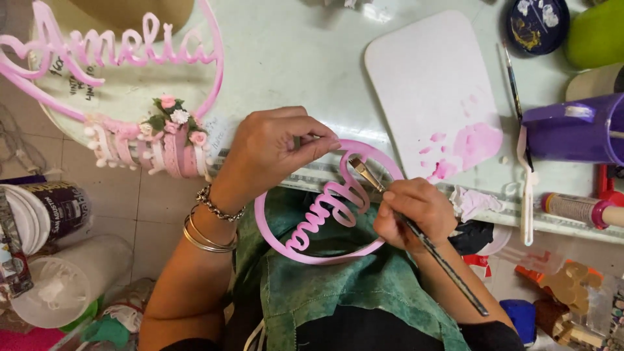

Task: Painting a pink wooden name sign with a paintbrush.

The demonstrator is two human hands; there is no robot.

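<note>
This is a small craft workshop, the kind where decorated name hoops get made by hand. A pale, paint-marked worktop [312,58] fills the upper half. At two o'clock lies a white palette board [422,78] smeared with pink paint, with a spare brush [515,91] and a dark paint dish [536,23] beyond it. At ten o'clock sits a finished pink hoop [130,84] trimmed with small fabric flowers. Plastic tubs [45,214] crowd the tiled floor at eight o'clock, and a purple container [572,127] stands at three o'clock.
</note>
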